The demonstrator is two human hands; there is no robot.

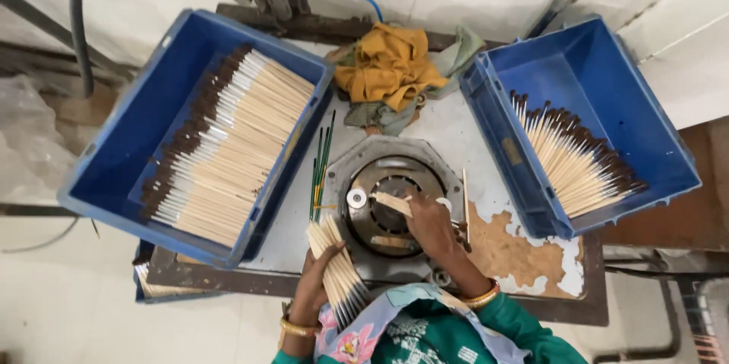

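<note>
My left hand [313,282] grips a fanned bundle of pale wooden brush handles [336,261] at the table's near edge. My right hand [431,226] rests over a round metal fixture [389,201] and pinches a single pale wooden handle [392,204] lying across its centre. A large blue crate [114,153] on the left holds rows of brushes with dark tips and white ferrules [220,151]. A second blue crate [607,83] on the right holds a smaller fan of dark-tipped brushes [577,159].
A mustard cloth [389,66] and a grey-green rag lie bunched at the back. A few green-handled brushes [321,170] lie beside the fixture. One loose stick [465,204] lies right of it. The tabletop paint [516,246] is chipped at the right. Hoses run behind.
</note>
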